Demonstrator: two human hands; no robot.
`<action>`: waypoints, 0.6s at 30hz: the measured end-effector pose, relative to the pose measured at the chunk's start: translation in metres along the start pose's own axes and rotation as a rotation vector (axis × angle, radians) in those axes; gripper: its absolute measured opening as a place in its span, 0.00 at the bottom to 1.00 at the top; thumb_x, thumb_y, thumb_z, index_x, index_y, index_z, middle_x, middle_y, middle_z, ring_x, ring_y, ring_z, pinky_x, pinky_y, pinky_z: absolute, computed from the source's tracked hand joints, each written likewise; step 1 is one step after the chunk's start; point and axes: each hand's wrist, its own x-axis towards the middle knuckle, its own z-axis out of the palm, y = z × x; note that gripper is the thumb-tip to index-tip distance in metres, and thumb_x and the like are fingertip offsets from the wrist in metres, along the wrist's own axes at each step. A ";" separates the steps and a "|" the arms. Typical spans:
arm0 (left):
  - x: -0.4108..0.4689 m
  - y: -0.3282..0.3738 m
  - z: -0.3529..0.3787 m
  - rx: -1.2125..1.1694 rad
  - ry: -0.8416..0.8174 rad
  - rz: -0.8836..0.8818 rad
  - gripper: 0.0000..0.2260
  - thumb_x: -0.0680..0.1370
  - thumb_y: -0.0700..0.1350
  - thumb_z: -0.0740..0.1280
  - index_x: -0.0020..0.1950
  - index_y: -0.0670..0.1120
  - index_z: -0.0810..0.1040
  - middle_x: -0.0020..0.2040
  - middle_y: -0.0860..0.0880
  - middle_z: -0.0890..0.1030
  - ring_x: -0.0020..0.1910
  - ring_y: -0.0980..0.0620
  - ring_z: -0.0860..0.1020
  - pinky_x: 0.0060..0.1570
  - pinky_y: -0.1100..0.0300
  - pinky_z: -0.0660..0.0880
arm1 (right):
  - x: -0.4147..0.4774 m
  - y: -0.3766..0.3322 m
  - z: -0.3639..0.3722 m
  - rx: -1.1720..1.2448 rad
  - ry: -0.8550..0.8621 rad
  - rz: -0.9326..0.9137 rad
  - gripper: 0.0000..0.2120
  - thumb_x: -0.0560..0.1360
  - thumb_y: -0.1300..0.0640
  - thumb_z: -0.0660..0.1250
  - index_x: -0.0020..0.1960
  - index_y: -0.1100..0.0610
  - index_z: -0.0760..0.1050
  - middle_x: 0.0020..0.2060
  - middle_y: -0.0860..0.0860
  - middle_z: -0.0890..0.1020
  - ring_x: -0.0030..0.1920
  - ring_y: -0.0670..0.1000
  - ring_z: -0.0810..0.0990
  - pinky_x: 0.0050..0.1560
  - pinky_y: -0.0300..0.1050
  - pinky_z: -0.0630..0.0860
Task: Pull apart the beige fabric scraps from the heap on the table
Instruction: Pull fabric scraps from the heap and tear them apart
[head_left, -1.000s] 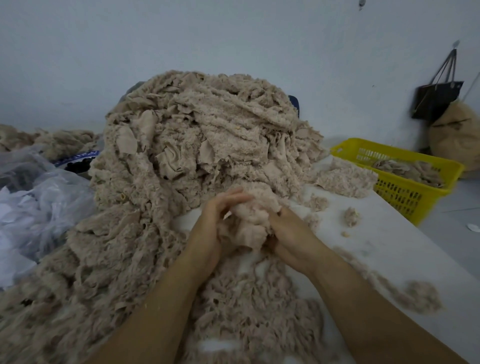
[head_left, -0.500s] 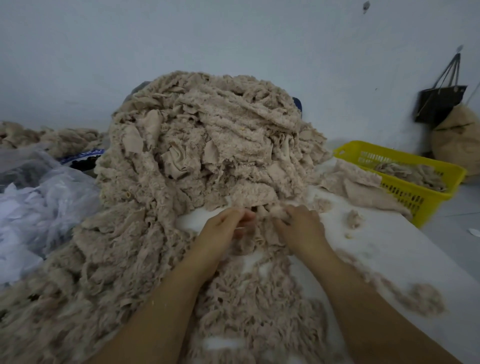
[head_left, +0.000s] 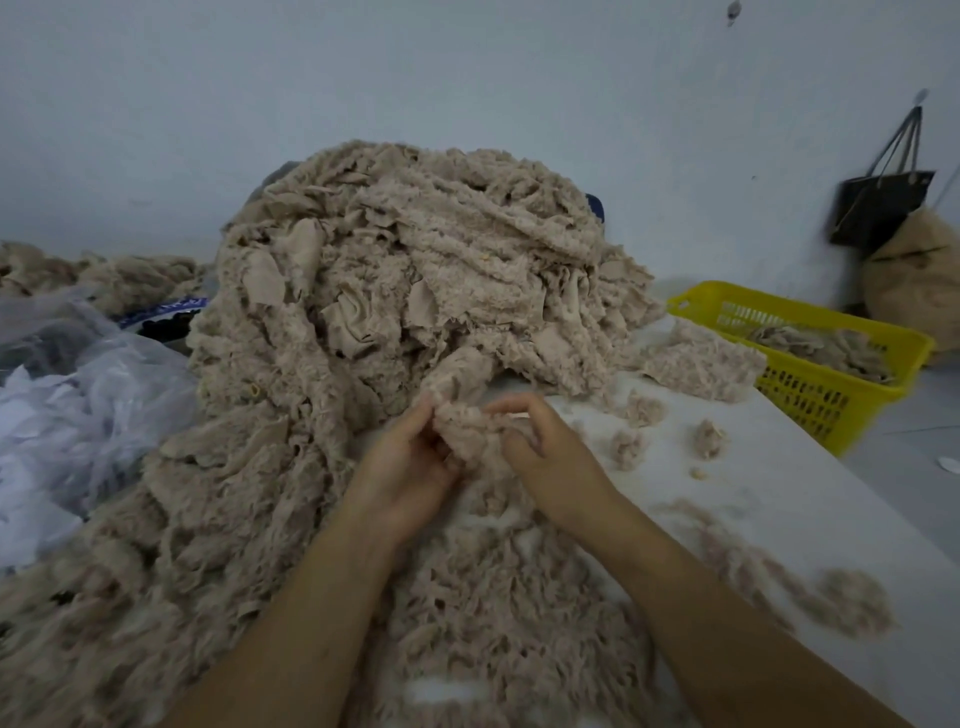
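Tugging at one fluffy beige scrap (head_left: 470, 434) at the foot of the heap (head_left: 415, 280), the person looks to be in the middle of the pulling-apart step itself. The left hand (head_left: 408, 462) pinches the scrap's left edge, thumb and fingers curled round it. The right hand (head_left: 553, 457) grips the right side, fingers bent over the top. Both hands sit close together just above the table (head_left: 779, 499), palms turned toward each other, forearms reaching in from the near edge. The scrap's upper end seems joined to the heap. The next move likely calls for drawing the hands apart with a firm hold, so the fluff does not slip. A yellow basket (head_left: 841, 364) holding some scraps stands beyond the table's right edge
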 end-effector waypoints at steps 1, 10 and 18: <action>-0.001 0.000 0.001 -0.035 -0.022 -0.001 0.16 0.83 0.47 0.60 0.65 0.38 0.77 0.58 0.40 0.78 0.57 0.44 0.76 0.61 0.54 0.71 | 0.001 0.000 -0.002 0.035 0.044 0.015 0.12 0.82 0.59 0.57 0.52 0.42 0.73 0.22 0.42 0.68 0.20 0.43 0.61 0.22 0.34 0.60; -0.005 0.009 -0.002 -0.243 -0.102 0.062 0.12 0.82 0.49 0.59 0.48 0.44 0.79 0.26 0.54 0.67 0.27 0.57 0.69 0.42 0.62 0.77 | 0.002 -0.005 -0.005 0.169 0.067 0.033 0.12 0.71 0.52 0.59 0.34 0.42 0.79 0.35 0.44 0.78 0.37 0.48 0.72 0.39 0.36 0.71; -0.012 -0.005 0.006 0.695 0.011 0.275 0.19 0.83 0.53 0.60 0.36 0.49 0.81 0.23 0.54 0.65 0.24 0.56 0.65 0.31 0.63 0.67 | -0.001 0.010 -0.001 0.065 -0.026 0.135 0.20 0.78 0.31 0.54 0.49 0.41 0.79 0.44 0.36 0.82 0.46 0.35 0.79 0.45 0.33 0.73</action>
